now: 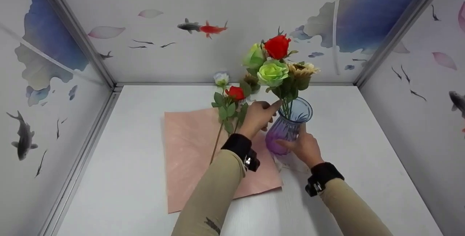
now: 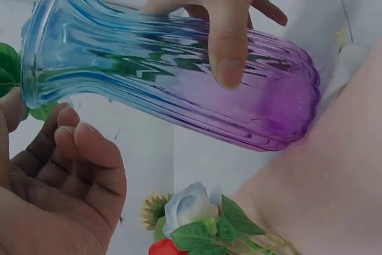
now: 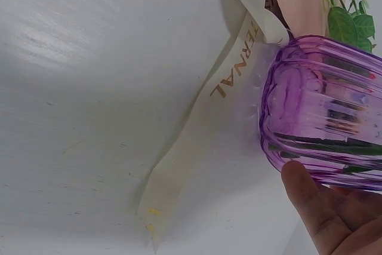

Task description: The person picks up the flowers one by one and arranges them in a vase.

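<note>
My right hand grips a ribbed glass vase, blue at its flared rim and purple at its base, thumb across the near side and fingers round the other. The vase stands upright. Out of its mouth rise green roses, a red rose and a tan sunflower, their stems inside the glass. Beside the rim is my left hand, one fingertip close to the stems. In the left wrist view its fingers are loosely bent, with nothing in the palm.
Pink wrapping paper lies on the white table. Across it lie a red rose, a white flower and a brown sunflower. A cream ribbon with gold letters trails by the vase base. Printed panels enclose the table.
</note>
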{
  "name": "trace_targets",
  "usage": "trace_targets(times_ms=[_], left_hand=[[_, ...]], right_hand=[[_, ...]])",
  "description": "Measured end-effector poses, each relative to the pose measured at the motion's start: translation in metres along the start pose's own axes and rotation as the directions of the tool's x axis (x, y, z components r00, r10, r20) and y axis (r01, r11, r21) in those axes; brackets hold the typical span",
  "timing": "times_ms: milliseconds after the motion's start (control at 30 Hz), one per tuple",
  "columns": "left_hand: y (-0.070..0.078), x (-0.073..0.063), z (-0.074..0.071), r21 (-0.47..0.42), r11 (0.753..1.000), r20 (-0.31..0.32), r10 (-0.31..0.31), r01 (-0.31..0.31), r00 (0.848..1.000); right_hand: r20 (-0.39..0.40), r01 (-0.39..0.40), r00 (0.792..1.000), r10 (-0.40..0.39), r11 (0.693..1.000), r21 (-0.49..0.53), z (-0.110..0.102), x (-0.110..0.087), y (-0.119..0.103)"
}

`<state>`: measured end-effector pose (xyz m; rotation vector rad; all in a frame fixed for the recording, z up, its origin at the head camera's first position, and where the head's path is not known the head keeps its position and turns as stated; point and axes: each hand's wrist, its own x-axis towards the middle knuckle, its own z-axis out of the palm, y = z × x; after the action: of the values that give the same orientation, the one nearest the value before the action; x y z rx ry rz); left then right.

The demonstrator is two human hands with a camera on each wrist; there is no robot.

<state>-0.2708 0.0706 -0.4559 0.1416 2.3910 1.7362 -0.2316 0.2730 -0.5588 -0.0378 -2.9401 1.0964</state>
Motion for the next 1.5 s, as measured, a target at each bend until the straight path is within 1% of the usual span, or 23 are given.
trace_targets(times_ms=[133,233,367,467,600,700,767,900,967,1067,1133,1267,1367,1500], left_hand=[[-0.007,-0.004,-0.007,-0.020,0.999,0.049,0.027,-0.026,0.998],[-0.014,-0.006,-0.013,-0.032,0.999,0.060,0.044,-0.042,0.997],[-0.025,-0.007,-0.020,-0.013,0.999,0.048,0.031,-0.030,0.998],[-0.035,-0.009,-0.025,0.022,1.000,0.044,-0.003,0.002,0.999],[-0.045,-0.014,-0.032,0.033,0.999,0.022,-0.018,0.017,1.000],[-0.054,-0.017,-0.037,0.042,0.999,-0.009,-0.022,0.022,1.000],[-0.060,-0.016,-0.040,0.073,0.997,-0.026,-0.021,0.022,0.999],[-0.074,-0.016,-0.046,0.125,0.991,-0.059,-0.038,0.046,0.998],[-0.080,-0.017,-0.049,0.156,0.986,-0.071,-0.040,0.051,0.997],[-0.089,-0.020,-0.053,0.169,0.983,-0.088,-0.057,0.072,0.994],[-0.095,-0.020,-0.055,0.197,0.977,-0.099,-0.061,0.079,0.993],[-0.104,-0.020,-0.056,0.231,0.967,-0.099,-0.089,0.110,0.991],[-0.111,-0.021,-0.056,0.263,0.956,-0.098,-0.106,0.129,0.989],[-0.120,-0.023,-0.056,0.316,0.938,-0.113,-0.108,0.139,0.988]], right_hand=[[-0.007,0.002,1.000,-0.002,1.000,0.000,0.001,0.000,0.001],[-0.010,0.006,1.000,-0.006,1.000,-0.006,0.002,0.001,0.001],[-0.014,0.006,1.000,-0.006,1.000,-0.006,0.002,0.001,0.002],[-0.013,0.003,1.000,-0.003,1.000,-0.004,0.002,0.001,0.002],[-0.013,0.007,1.000,-0.008,1.000,-0.020,0.001,0.001,0.002],[-0.026,0.022,0.999,-0.023,0.999,-0.035,0.001,0.001,0.002],[-0.033,0.030,0.999,-0.031,0.999,-0.039,0.001,0.001,0.003],[-0.035,0.035,0.999,-0.036,0.999,-0.039,0.002,0.001,0.003],[-0.029,0.025,0.999,-0.026,0.999,-0.041,0.001,0.001,0.002],[-0.013,0.006,1.000,-0.006,0.999,-0.036,0.001,0.001,0.001],[-0.001,-0.008,1.000,0.008,1.000,-0.024,0.001,0.001,0.000],[0.002,-0.013,1.000,0.013,1.000,-0.012,0.001,0.001,0.000],[-0.009,-0.003,1.000,0.003,1.000,-0.016,0.001,0.000,0.001],[-0.016,0.006,1.000,-0.006,1.000,-0.019,0.001,0.001,0.001]])
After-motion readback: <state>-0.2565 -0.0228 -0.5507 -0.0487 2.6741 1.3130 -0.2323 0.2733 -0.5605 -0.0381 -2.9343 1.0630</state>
